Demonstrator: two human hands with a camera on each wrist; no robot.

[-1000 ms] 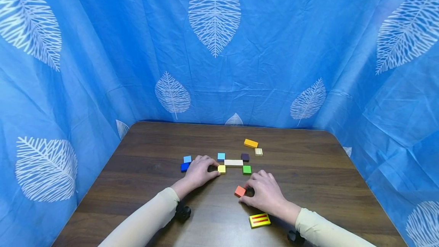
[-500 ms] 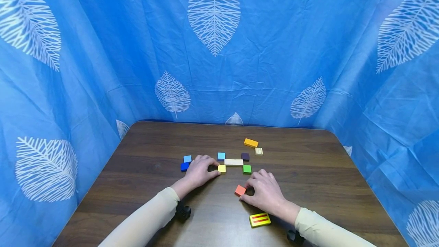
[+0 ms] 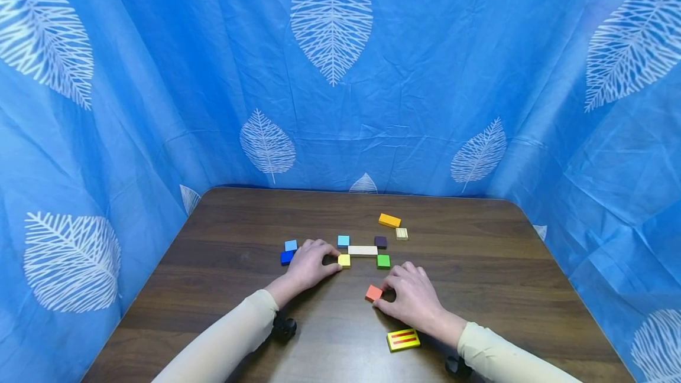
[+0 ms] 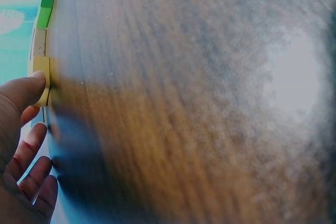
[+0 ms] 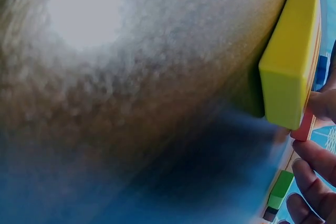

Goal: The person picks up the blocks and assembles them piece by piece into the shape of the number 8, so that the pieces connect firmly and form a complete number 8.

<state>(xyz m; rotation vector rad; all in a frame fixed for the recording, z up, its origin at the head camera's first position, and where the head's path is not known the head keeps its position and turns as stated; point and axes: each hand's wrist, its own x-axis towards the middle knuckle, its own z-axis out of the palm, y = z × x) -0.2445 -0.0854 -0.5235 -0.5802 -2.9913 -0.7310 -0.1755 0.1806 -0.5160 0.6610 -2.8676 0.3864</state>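
In the head view my left hand (image 3: pixel 308 266) pinches a small yellow block (image 3: pixel 344 261) between thumb and forefinger. The left wrist view shows the thumb on the side of that yellow block (image 4: pixel 41 65), its other fingers loosely bent. Nearer the front, my right hand (image 3: pixel 412 294) holds an orange-red block (image 3: pixel 373 293) at its right side, also by thumb and forefinger. A long white block (image 3: pixel 363 250) lies beside the yellow one. Touching or close to its ends are a light blue block (image 3: pixel 343 241), a dark purple block (image 3: pixel 380 242) and a green block (image 3: pixel 383 262).
A yellow block with red stripes (image 3: pixel 403 340) lies in front of my right hand. Beyond are an orange block (image 3: pixel 390 220) and a striped cream block (image 3: pixel 401 234). Left of my left hand sit a light blue block (image 3: pixel 290 245) and a dark blue block (image 3: pixel 287 258). All rest on the wooden table (image 3: pixel 223 223).
My right hand and the orange-red block have shifted very slightly away from me. The left hand and the yellow block have stayed in place.
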